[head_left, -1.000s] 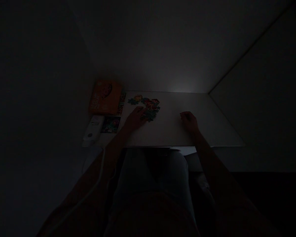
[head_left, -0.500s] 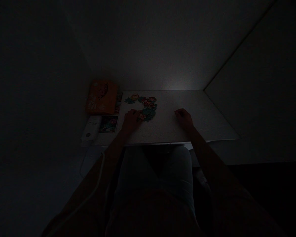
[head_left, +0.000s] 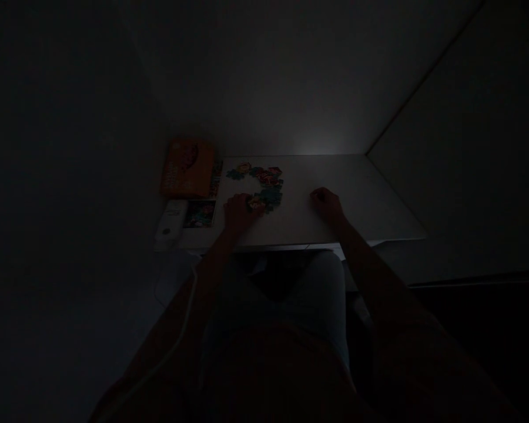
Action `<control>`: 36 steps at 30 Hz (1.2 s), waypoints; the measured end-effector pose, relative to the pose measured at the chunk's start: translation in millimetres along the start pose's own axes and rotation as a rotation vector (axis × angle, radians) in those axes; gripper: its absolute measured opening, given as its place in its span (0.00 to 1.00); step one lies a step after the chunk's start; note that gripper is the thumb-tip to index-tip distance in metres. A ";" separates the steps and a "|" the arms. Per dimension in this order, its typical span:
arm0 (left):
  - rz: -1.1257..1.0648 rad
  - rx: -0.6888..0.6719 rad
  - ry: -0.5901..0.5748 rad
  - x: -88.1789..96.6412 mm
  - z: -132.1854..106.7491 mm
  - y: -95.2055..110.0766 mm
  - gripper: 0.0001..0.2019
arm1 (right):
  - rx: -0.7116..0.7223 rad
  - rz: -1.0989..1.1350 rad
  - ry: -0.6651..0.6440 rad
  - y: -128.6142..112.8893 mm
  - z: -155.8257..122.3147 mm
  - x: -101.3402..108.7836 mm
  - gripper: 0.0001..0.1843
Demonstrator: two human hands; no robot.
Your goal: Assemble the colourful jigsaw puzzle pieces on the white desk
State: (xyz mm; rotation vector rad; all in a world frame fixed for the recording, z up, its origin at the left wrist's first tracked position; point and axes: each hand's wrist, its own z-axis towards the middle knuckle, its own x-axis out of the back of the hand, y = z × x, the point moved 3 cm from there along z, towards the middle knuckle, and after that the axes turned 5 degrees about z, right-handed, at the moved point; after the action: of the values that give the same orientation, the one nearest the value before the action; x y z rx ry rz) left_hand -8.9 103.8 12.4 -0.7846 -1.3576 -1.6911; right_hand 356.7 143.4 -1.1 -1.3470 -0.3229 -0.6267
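Note:
A partly joined jigsaw puzzle (head_left: 270, 195) in green, red and yellow lies in a curved shape on the white table. My left hand (head_left: 238, 214) is at its lower left end, with the thumb along the near edge and the fingers on the far side, gripping that yellowish section. To the right, apart from the puzzle, my right hand (head_left: 328, 204) rests low over the table with fingers curled and tips pinched together. Whatever is between those fingertips is too dark to make out.
An orange puzzle box (head_left: 187, 169) stands at the table's left, partly over a colourful printed sheet (head_left: 216, 178). Nearer me lie a picture card (head_left: 201, 214) and a white device (head_left: 171, 222). A pale cable (head_left: 188, 311) runs along my left arm. Walls enclose the table (head_left: 361, 182); the light is very dim.
My left hand has shifted slightly right, its thumb now further along the puzzle's near edge. My right hand stays pinched in nearly the same place. The camera view has tilted a little.

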 end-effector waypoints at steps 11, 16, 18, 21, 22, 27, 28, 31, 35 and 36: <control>-0.337 -0.001 0.019 11.8 3.3 -16.1 0.23 | 0.038 -0.014 0.009 5.4 -0.1 -0.6 0.16; -0.391 0.002 0.114 13.9 24.3 -34.5 0.23 | 0.057 -0.041 -0.001 7.1 -1.0 -0.6 0.16; -0.423 0.035 0.169 13.6 31.9 -43.5 0.21 | 0.053 -0.051 0.003 6.6 -1.4 -1.0 0.15; -0.471 0.070 0.222 11.3 38.5 -52.2 0.18 | 0.047 -0.091 -0.002 4.8 -1.7 -1.9 0.14; -0.483 0.068 0.233 10.6 39.4 -53.4 0.17 | 0.049 -0.106 -0.002 4.0 -1.9 -1.8 0.14; -0.473 -0.003 0.278 12.9 37.4 -49.3 0.11 | 0.070 -0.140 -0.034 0.6 -3.3 0.1 0.15; -0.454 -0.012 0.297 14.7 36.1 -47.6 0.10 | 0.073 -0.143 -0.041 0.3 -3.4 0.4 0.15; -0.443 0.005 0.330 20.3 31.1 -42.9 0.09 | 0.074 -0.152 -0.037 0.0 -3.5 0.1 0.14; -0.513 0.076 0.248 22.5 19.2 -35.8 0.11 | 0.040 -0.148 -0.016 1.3 -3.0 -1.2 0.13; -0.521 0.066 0.198 21.7 14.7 -32.4 0.12 | 0.036 -0.146 -0.018 1.4 -3.0 -1.4 0.13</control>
State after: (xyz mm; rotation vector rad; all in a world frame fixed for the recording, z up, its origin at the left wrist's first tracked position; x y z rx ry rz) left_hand -48.0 116.5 19.1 -0.2195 -1.5521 -2.0410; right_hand 356.0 140.9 -3.6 -1.3034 -0.4480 -0.7270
